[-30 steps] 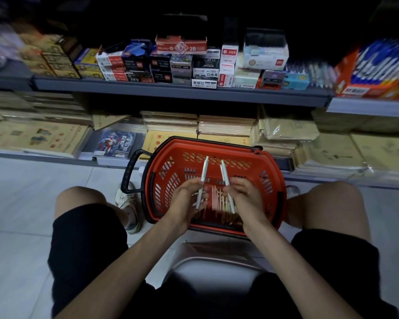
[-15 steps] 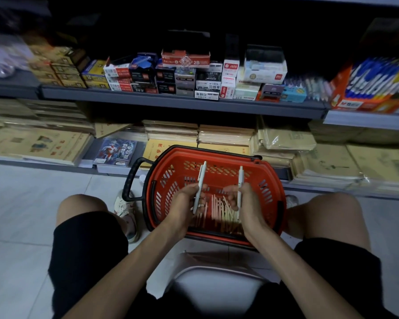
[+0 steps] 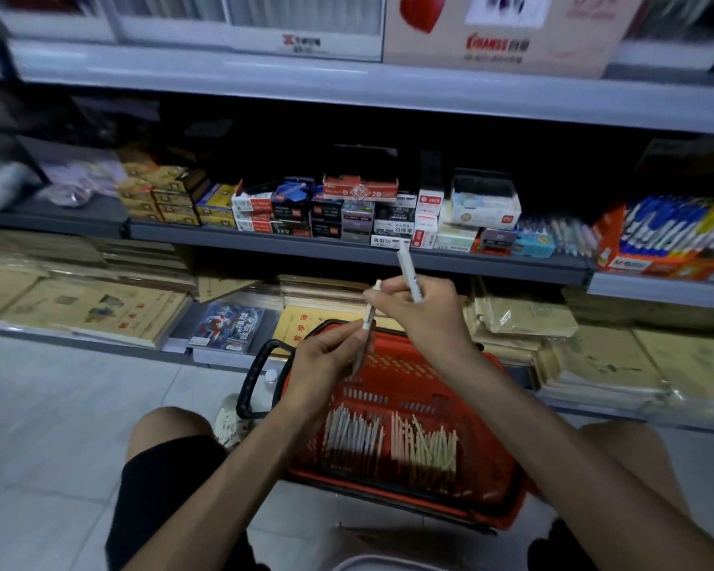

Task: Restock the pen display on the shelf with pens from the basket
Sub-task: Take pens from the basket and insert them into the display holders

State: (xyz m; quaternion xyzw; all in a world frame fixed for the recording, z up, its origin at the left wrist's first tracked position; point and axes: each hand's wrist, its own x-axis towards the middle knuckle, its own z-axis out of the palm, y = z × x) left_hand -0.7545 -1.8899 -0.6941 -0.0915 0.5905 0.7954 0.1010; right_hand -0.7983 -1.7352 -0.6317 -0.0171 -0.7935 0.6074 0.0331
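Note:
A red plastic basket (image 3: 508,480) stands on the floor between my knees, with several pale pens (image 3: 392,440) lying in two bunches on its bottom. My left hand (image 3: 326,364) is raised above the basket's far rim and grips a white pen (image 3: 369,313) nearly upright. My right hand (image 3: 423,311) is higher and further forward, holding another white pen (image 3: 408,274) whose tip points up toward the middle shelf (image 3: 347,251). An orange pen display box (image 3: 668,241) full of blue pens sits at the right of that shelf.
Small stationery boxes (image 3: 326,210) crowd the middle shelf. Stacks of yellow notebooks (image 3: 553,323) fill the bottom shelf behind the basket. The basket's black handle (image 3: 252,381) hangs to the left. A white sneaker (image 3: 227,422) rests on the tiled floor.
Both hands have risen out of the basket with a pen each; the right went higher and forward toward the shelf. The view has tilted up, showing an upper shelf.

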